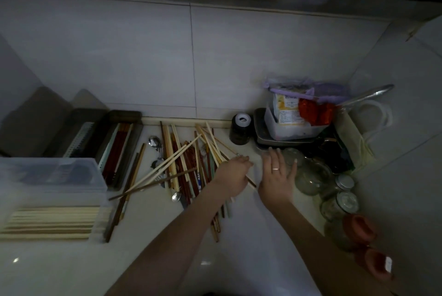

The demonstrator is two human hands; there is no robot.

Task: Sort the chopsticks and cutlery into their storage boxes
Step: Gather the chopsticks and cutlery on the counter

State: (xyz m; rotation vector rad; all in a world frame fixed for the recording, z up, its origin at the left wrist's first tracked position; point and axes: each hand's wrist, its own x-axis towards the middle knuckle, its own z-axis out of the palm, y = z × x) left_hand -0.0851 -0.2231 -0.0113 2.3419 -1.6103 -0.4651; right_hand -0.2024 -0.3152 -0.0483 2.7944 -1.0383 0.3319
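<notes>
Left hand (233, 176) pinching 1 chopstick (250, 182), right hand (277, 171) flat — fingers spread

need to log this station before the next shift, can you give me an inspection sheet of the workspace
surface: pale glossy counter, dimly lit
job's things: loose chopstick pile with spoons mid-counter; dark tray holding chopsticks; clear box at left, pale chopsticks in front
clutter: glass jars, black bottle, plastic tub of packets, terracotta cups
hands: left hand grips a chopstick; right hand flat, fingers straight, wears a ring
cables: nothing seen
surroundings: tiled wall, corner at right
</notes>
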